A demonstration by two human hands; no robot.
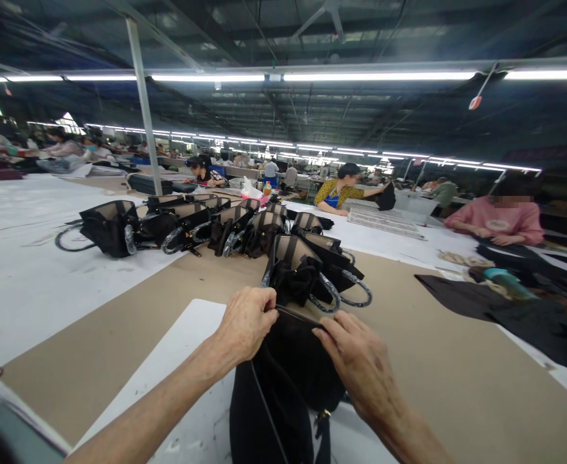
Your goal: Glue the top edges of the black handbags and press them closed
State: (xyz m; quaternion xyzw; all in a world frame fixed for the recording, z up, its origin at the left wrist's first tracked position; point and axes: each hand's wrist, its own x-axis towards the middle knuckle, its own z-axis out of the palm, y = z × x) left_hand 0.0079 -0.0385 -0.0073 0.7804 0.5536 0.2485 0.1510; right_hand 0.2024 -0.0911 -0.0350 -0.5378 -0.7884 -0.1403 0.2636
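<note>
A black handbag [283, 393] stands close in front of me on the white table surface. My left hand [249, 322] pinches the left end of its far top edge between thumb and fingers. At the right end of the same edge, my right hand [358, 354] grips with thumb and fingertips. The rim is stretched between both hands. Low on the bag's right side hangs a dark strap with a small gold-coloured metal fitting [326, 414]. Just beyond my hands sits another black bag with a beige panel [296, 274], its handle [329, 293] wrapped in clear plastic.
Several similar black bags [114, 229] are grouped farther back on brown paper [191, 277]. Dark cloth pieces [549, 322] lie at the right. A co-worker in pink [510, 219] and one in yellow [341, 190] work across the table. A grey-edged object [17, 419] occupies the lower left.
</note>
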